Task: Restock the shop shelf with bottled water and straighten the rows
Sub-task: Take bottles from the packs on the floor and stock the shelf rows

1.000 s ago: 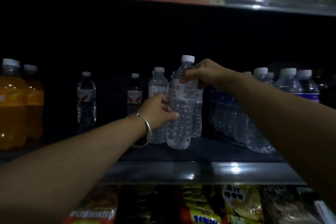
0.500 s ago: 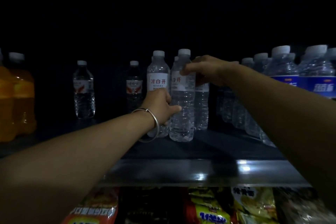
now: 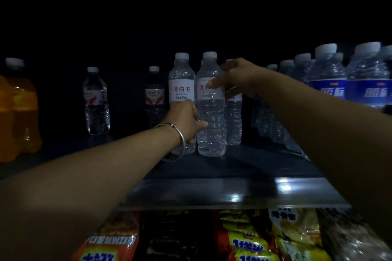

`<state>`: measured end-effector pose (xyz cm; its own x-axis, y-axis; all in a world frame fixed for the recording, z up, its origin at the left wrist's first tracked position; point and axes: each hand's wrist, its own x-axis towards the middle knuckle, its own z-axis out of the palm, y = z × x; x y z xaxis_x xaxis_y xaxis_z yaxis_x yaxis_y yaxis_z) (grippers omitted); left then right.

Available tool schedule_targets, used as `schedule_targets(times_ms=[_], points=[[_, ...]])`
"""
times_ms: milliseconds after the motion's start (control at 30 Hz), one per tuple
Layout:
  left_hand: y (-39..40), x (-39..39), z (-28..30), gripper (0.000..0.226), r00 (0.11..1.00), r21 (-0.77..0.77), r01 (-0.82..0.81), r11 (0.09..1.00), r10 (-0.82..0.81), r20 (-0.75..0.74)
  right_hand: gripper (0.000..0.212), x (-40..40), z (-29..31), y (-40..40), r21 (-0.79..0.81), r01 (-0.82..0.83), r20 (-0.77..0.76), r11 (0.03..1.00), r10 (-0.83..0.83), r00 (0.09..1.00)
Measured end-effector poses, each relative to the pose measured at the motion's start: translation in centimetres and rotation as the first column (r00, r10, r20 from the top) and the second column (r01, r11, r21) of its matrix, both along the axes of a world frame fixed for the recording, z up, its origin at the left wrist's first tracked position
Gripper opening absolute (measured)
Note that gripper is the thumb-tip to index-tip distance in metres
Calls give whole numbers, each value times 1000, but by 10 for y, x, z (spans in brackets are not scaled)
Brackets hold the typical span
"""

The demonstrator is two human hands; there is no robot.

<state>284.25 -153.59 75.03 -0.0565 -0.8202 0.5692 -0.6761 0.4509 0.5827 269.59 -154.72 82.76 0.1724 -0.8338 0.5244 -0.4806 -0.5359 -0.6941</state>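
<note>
So the right bottle [image 3: 211, 125] had been nudged farther back and stood flush beside the left bottle [image 3: 182, 74] on the dark metal shelf [image 3: 212, 188], so the lining-up looked about done. The right hand [image 3: 239, 78] had slid from the neck to the paper label, fingers curled loosely round it. The left hand [image 3: 186, 121] gripped the left bottle's ribbed clear plastic.

A slim, round-section bangle [image 3: 180, 133] of silver-coloured metal, with a small joint on its upper side, rings the wrist behind the person's left hand [image 3: 186, 118]. Both forearms, that of the right hand [image 3: 239, 78] included, are bare to the frame's edge.
</note>
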Motion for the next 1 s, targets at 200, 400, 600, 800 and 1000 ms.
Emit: schedule_targets(times_ms=[200, 400, 600, 800, 1000], points=[[-3, -3, 1, 25, 1000, -5, -21, 1000, 21, 23, 47, 1, -4, -2, 13, -11, 90, 1000, 10, 996], [-4, -4, 2, 23, 999, -28, -35, 999, 35, 31, 60, 4, -5, -7, 36, -17, 138, 999, 12, 990], [-2, -4, 1, 22, 999, -25, -30, 999, 31, 22, 46, 4, -14, -6, -13, -19, 187, 1000, 21, 982], [6, -5, -3, 23, 999, -50, -19, 999, 20, 27, 47, 4, -27, 1, -111, 99, 174, 989, -79, 982], [45, -5, -11, 21, 999, -134, 41, 990, -40, 10, 54, -5, -47, 51, -348, 290, -14, 891, -315, 949]])
